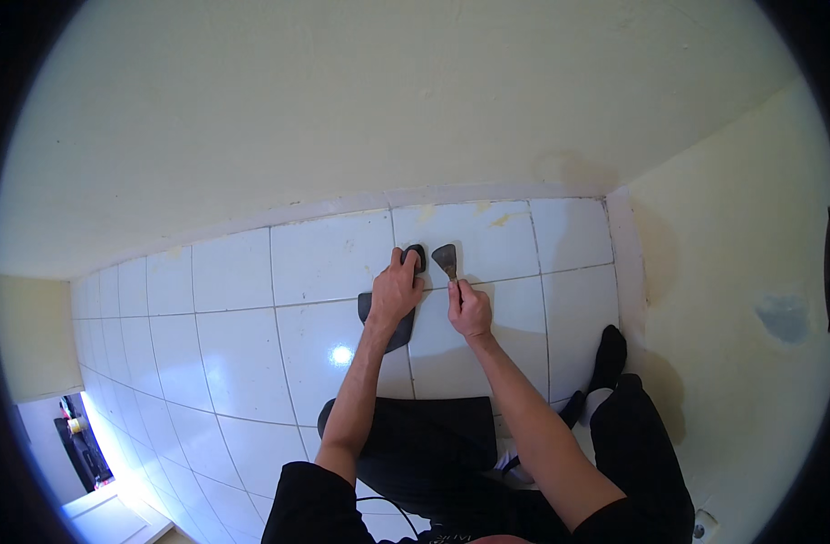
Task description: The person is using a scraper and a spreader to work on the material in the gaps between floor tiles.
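Note:
My right hand (470,311) is closed round the handle of a putty knife (446,259). Its wide dark blade points away from me, just above the white floor tiles. To its left, my left hand (398,290) grips a small black rounded object (419,257); the fingers partly cover it, so its kind cannot be made out. Under my left wrist lies a flat dark grey piece (400,337), perhaps a cloth or sheet, partly hidden by the forearm. Pale yellowish smears (504,219) mark the tiles close to the wall.
A cream wall (342,109) rises beyond the tiles, meeting another wall (723,236) at the right corner. My bent knee (433,426) and a black-socked foot (610,354) are near my arms. At the far left is a bright doorway with a white panel (116,517).

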Motion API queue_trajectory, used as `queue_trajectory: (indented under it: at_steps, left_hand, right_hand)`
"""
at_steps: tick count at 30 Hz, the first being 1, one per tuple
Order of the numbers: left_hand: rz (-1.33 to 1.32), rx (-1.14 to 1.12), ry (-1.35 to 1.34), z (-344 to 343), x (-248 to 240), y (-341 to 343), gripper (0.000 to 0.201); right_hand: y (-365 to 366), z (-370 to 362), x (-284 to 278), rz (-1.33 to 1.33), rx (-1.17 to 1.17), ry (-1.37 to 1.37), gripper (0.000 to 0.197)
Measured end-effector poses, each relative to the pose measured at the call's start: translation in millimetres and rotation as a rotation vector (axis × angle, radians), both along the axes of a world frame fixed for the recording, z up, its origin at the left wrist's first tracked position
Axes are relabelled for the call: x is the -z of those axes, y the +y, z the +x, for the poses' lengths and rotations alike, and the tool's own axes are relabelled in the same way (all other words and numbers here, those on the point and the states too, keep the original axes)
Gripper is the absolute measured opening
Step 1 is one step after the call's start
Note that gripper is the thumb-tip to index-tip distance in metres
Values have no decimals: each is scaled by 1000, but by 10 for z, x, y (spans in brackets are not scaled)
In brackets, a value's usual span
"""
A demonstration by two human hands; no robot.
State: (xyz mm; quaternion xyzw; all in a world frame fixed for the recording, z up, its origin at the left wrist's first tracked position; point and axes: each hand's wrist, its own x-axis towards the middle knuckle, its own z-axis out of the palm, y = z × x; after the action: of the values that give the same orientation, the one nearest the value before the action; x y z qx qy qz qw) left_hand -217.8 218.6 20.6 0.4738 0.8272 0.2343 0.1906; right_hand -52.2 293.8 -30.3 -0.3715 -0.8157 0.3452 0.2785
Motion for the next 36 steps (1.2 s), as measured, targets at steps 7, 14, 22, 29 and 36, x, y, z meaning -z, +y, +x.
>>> queue_trajectory:
  at_steps: [7,14,22,29,36]
  left_hand:
    - [29,8,5,-21,21,-30,34]
    - [23,8,14,-11,17,-21,34]
    - [54,11,50,-12,34,3,33]
    - [25,11,28,-40,48,-3,32]
    - [29,5,17,-56,52,15,32]
  right_hand:
    - [-21,-15,-11,-5,4,-48,31]
    - [-26,2,-13,-6,15,-20,31]
    - [3,53,56,-47,-9,39,30]
    - [66,191,-115,-674,31,178,40]
    - [174,264,-265,-872,17,289,40]
